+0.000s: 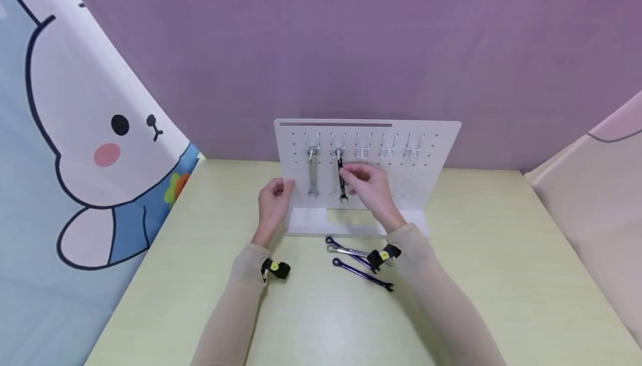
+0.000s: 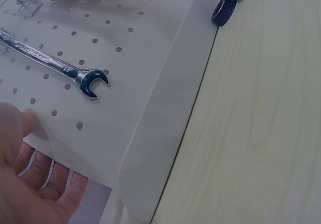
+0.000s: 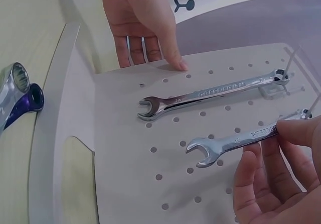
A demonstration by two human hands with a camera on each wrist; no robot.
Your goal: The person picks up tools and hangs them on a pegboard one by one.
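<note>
A white pegboard (image 1: pixel 408 182) stands upright on its base. My right hand (image 1: pixel 370 188) pinches a combination wrench (image 3: pixel 235 141) between thumb and fingers. That wrench hangs down along the board, its ring end at the second hook (image 1: pixel 338 142) from the left; whether the hook bears its weight I cannot tell. Another silver combination wrench (image 1: pixel 313 174) hangs from the leftmost hook, open end down. At the board's left edge, my left hand (image 1: pixel 273 205) holds on, thumb on the front face and fingers behind, as the left wrist view shows.
Several more wrenches lie on the table before the base: a purple one (image 1: pixel 362 274) in front, and a silver one (image 1: pixel 346 250) crossing another purple one, partly behind the right wrist strap (image 1: pixel 384 255). Three bare hooks (image 1: pixel 388 147) line the board's right side. A purple curtain (image 1: pixel 351 48) hangs behind.
</note>
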